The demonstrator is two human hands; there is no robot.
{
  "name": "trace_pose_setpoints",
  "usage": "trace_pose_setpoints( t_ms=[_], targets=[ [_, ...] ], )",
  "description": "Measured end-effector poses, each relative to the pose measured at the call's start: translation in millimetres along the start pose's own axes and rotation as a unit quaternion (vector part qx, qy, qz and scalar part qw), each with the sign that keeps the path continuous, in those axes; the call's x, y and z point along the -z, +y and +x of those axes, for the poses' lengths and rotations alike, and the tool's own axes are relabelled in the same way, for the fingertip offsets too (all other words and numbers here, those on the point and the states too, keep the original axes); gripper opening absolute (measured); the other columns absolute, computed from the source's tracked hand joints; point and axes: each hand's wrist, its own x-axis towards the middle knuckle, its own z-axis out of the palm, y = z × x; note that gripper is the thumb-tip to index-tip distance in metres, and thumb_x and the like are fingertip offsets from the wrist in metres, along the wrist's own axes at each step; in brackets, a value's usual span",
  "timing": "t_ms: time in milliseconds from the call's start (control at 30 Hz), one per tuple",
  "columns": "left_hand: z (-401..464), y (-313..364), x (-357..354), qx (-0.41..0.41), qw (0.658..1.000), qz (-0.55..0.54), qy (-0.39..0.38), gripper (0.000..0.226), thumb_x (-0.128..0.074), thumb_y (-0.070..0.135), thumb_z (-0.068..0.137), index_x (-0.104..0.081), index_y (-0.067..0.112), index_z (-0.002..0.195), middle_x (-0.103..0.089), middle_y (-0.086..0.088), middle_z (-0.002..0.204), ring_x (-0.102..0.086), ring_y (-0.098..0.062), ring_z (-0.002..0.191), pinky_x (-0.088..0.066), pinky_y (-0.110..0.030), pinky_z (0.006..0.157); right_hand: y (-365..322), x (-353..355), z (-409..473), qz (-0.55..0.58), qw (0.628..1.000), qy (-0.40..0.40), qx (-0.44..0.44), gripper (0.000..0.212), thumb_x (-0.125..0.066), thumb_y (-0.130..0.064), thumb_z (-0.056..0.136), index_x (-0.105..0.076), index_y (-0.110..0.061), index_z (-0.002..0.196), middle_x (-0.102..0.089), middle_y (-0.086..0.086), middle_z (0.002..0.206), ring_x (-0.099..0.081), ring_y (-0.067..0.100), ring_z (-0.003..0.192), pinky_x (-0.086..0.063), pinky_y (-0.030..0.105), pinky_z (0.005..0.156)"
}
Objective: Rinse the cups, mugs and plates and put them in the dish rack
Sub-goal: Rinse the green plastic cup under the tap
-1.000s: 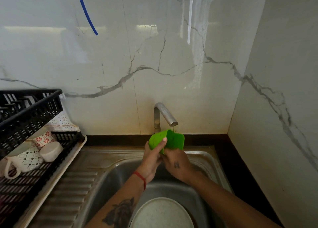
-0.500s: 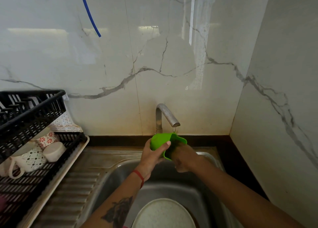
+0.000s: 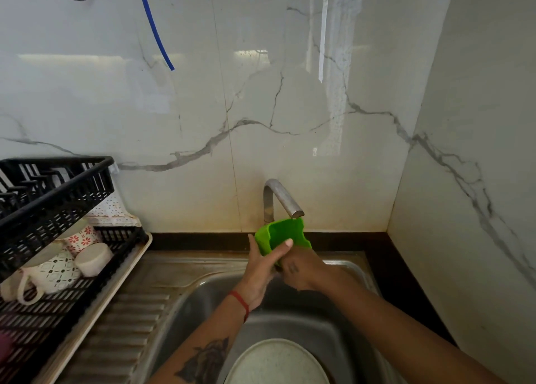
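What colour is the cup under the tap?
Bright green. The cup shows in the head view, gripped by both hands over the sink.

The sink (image 3: pixel 333 320) is set in the corner below the tap (image 3: pixel 282 199). A cup (image 3: pixel 280 234) is held under the spout between the left hand (image 3: pixel 261 270) and the right hand (image 3: pixel 301 270). A plate (image 3: pixel 275 363) lies in the basin nearest the viewer. The dish rack (image 3: pixel 58 198) stands left on the drainboard (image 3: pixel 127 320), with mugs (image 3: pixel 55 270) laid in its lower tier.
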Motion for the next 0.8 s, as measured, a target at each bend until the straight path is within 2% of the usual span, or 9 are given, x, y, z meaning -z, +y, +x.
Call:
trace_pose_setpoints(
  t_ms=[100, 167, 267, 367, 433, 500, 600, 700, 800],
  targets=[
    [-1, 1, -1, -0.017, 1.000, 0.018, 0.016, 0.054, -0.073, 0.024, 0.078, -0.048, 0.027, 0.126, -0.063, -0.004, 0.119, -0.063, -0.021, 0.105, -0.056, -0.043, 0.085, -5, 0, -2, 0.075, 0.995, -0.058, -0.012, 0.019, -0.053, -0.007, 0.089, -0.060, 0.001, 0.105, -0.063, 0.017, 0.096, -0.062, 0.026, 0.084, -0.043, 0.023, 0.062],
    [0, 2, 6, -0.021, 0.999, 0.048, 0.008, 0.041, -0.070, 0.023, 0.083, -0.050, 0.039, 0.115, -0.061, 0.006, 0.111, -0.060, -0.012, 0.100, -0.054, -0.027, 0.071, 0, -2, -2, -0.045, 0.991, -0.123, -0.017, 0.027, -0.054, -0.020, 0.091, -0.061, -0.004, 0.112, -0.065, 0.014, 0.104, -0.062, 0.028, 0.094, -0.046, 0.028, 0.073],
    [0, -3, 7, -0.022, 0.997, 0.071, 0.007, 0.059, -0.069, 0.027, 0.085, -0.043, 0.034, 0.137, -0.056, -0.001, 0.128, -0.056, -0.014, 0.109, -0.055, -0.027, 0.076, 0, 3, 0, -0.216, 0.965, -0.144, -0.043, 0.036, -0.053, -0.027, 0.091, -0.058, -0.012, 0.124, -0.063, 0.007, 0.118, -0.055, 0.026, 0.112, -0.041, 0.035, 0.096],
    [1, -6, 6, -0.006, 0.997, 0.067, 0.034, 0.073, -0.069, 0.030, 0.084, -0.032, 0.032, 0.147, -0.052, -0.005, 0.136, -0.055, -0.020, 0.116, -0.051, -0.037, 0.091, -10, 3, 3, -0.022, 0.986, -0.151, -0.063, 0.026, -0.055, -0.013, 0.089, -0.060, -0.003, 0.112, -0.064, 0.017, 0.107, -0.059, 0.027, 0.095, -0.048, 0.035, 0.082],
    [1, -3, 10, -0.015, 0.996, 0.078, 0.034, 0.066, -0.069, 0.031, 0.084, -0.037, 0.035, 0.141, -0.054, -0.003, 0.131, -0.058, -0.015, 0.108, -0.054, -0.031, 0.083, -14, 4, 0, 0.058, 0.984, -0.158, -0.055, 0.021, -0.055, -0.007, 0.088, -0.060, 0.002, 0.106, -0.063, 0.022, 0.102, -0.060, 0.029, 0.087, -0.049, 0.035, 0.073],
    [1, 2, 13, -0.020, 0.994, 0.110, 0.017, 0.071, -0.071, 0.031, 0.082, -0.034, 0.035, 0.142, -0.053, 0.005, 0.122, -0.056, -0.011, 0.103, -0.053, -0.020, 0.071, -14, 5, -2, -0.077, 0.985, -0.150, -0.036, 0.023, -0.053, -0.010, 0.090, -0.060, 0.000, 0.109, -0.064, 0.019, 0.106, -0.061, 0.031, 0.096, -0.043, 0.032, 0.074],
    [1, 7, 16, -0.013, 0.991, 0.133, -0.003, 0.086, -0.075, 0.034, 0.074, -0.028, 0.032, 0.146, -0.047, 0.000, 0.132, -0.052, -0.012, 0.108, -0.053, -0.020, 0.071, -11, 5, -1, -0.242, 0.959, -0.146, -0.024, 0.033, -0.051, -0.020, 0.095, -0.056, -0.007, 0.125, -0.060, 0.011, 0.123, -0.054, 0.028, 0.116, -0.040, 0.034, 0.095],
    [-4, 3, 9, -0.013, 0.998, 0.053, -0.002, 0.104, -0.075, 0.035, 0.065, -0.016, 0.028, 0.151, -0.043, -0.001, 0.141, -0.051, -0.021, 0.122, -0.053, -0.034, 0.088, -11, 9, 2, -0.041, 0.995, -0.077, -0.055, 0.031, -0.048, -0.013, 0.096, -0.053, -0.006, 0.125, -0.061, 0.014, 0.119, -0.057, 0.030, 0.108, -0.045, 0.034, 0.087],
    [-6, -3, 3, -0.031, 0.999, 0.038, 0.009, 0.075, -0.076, 0.035, 0.065, -0.042, 0.032, 0.132, -0.060, 0.003, 0.120, -0.063, -0.010, 0.101, -0.055, -0.022, 0.068, -18, 6, -4, 0.211, 0.976, -0.004, -0.048, 0.027, -0.047, -0.005, 0.093, -0.053, -0.004, 0.120, -0.059, 0.018, 0.109, -0.058, 0.029, 0.098, -0.048, 0.031, 0.076]
  ],
)
